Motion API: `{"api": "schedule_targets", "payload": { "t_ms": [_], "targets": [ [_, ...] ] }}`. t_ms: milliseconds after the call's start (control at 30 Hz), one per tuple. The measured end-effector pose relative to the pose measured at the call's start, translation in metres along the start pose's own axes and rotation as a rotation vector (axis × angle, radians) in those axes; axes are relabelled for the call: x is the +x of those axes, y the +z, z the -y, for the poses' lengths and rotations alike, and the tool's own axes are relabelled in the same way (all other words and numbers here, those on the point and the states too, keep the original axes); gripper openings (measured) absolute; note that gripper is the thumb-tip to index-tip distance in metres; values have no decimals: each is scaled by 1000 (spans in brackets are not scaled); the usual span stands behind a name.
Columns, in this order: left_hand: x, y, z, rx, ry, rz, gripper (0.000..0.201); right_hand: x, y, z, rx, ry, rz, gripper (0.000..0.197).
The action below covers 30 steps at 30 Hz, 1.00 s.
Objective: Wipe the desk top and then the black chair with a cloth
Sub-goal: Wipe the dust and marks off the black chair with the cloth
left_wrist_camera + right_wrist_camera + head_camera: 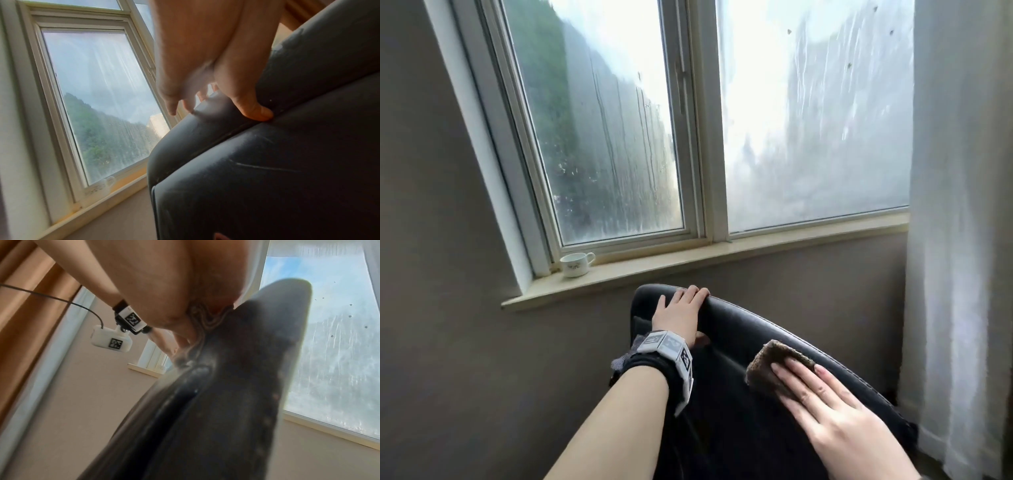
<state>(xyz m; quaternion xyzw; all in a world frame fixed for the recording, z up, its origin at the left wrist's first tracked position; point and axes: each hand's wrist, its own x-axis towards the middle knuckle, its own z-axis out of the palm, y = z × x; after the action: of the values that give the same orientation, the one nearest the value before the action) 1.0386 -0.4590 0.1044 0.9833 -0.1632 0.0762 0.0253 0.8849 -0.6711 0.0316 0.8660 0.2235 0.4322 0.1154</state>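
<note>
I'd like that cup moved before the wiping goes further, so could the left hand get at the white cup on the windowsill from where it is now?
Probably yes. The left hand holds the chair top just below the sill, and nothing stands between it and the cup.

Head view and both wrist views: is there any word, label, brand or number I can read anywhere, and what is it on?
No readable text in any view.
cup on the window sill: a small dark mark on its side, too small to read.
wristband on the left hand: black-and-white square code markers, no letters or numbers.
white camera unit seen from the right wrist: the same kind of code marker, no words.
cloth, black chair: no labels visible.
</note>
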Motion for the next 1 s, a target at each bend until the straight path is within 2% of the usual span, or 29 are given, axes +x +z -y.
{"api": "schedule_targets", "payload": {
  "t_ms": [133, 233, 433, 567, 700, 900, 1000],
  "targets": [
    [11, 4, 30, 72, -81, -33, 84, 28, 32, -8, 53, -59, -28, 71],
    [17, 7, 61, 118, -132, -39, 87, 54, 56, -6, 87, -68, 15, 65],
    [14, 15, 135, 154, -177, -70, 91, 101, 110, 17, 209, -60, 104, 70],
    [-3, 17, 195, 155, -170, -83, 105, 132, 145, 49, 306, -10, 113, 75],
    [-32, 21, 247, 136, -184, -150, 112, 164, 174, 87, 411, 17, 101, 74],
    [-88, 25, 297, 172, -248, -347, 116, 205, 194, 156, 578, 45, 71, 67],
    [-119, 25, 314, 222, -299, -378, 117, 221, 201, 190, 655, 49, 89, 66]
  ]
}}
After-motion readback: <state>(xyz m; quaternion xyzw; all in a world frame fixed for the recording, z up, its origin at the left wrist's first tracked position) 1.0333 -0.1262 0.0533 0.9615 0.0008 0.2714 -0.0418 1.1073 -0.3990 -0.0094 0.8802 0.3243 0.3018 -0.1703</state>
